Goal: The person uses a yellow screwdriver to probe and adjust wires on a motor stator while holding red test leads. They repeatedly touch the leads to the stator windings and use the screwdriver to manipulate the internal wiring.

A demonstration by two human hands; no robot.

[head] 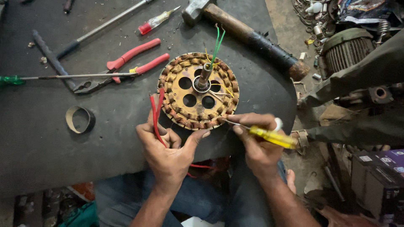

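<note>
Stator (198,91): round, copper-wound, with a holed yellow centre plate and an upright shaft; laid flat on the dark bench (42,143), and taken here as the landmark.

Left hand (168,145): placed at the stator's near-left edge, thumb touching the rim; fingers closed around red wires (156,113), which rise beside the windings.

Right hand (256,141): placed at the stator's near-right edge, clenched around a yellow-handled screwdriver (271,136); its thin tip is set against the outer windings.

Green wires (217,42): seen standing up from the shaft area.

Red-handled pliers (126,63): laid to the left of the stator, jaws pointing away from it.

Wooden-handled hammer (248,33): laid beyond the stator, to its right.

Small red-handled screwdriver (155,22): laid beyond the stator, to its left.

Tape ring (80,120): laid well left of the stator.
</note>
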